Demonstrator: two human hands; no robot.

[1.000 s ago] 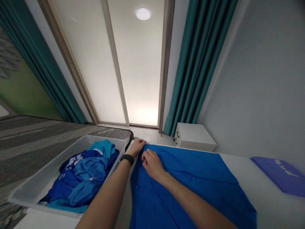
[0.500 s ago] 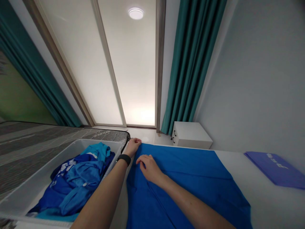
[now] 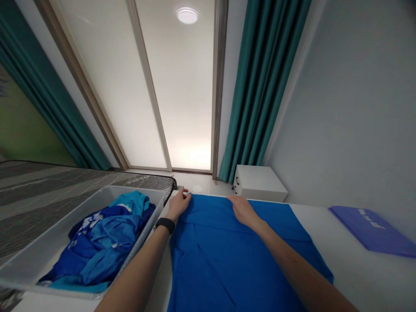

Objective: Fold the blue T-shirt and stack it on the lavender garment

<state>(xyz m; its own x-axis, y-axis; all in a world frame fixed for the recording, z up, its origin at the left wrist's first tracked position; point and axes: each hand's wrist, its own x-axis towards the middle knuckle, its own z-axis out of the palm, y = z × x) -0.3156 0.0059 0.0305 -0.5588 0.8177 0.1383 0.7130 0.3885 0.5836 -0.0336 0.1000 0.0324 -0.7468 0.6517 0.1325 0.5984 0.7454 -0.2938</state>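
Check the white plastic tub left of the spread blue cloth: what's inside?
The white plastic tub holds a crumpled heap of blue and turquoise clothing, with white print on top. The heap covers most of the tub's floor; the lower layers and anything beneath them cannot be seen.

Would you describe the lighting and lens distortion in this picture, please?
In the head view, the ceiling light and frosted panel glare brightest; the wide lens slants the door frame and teal curtain; the blue cloth looks evenly lit, without obvious blur.
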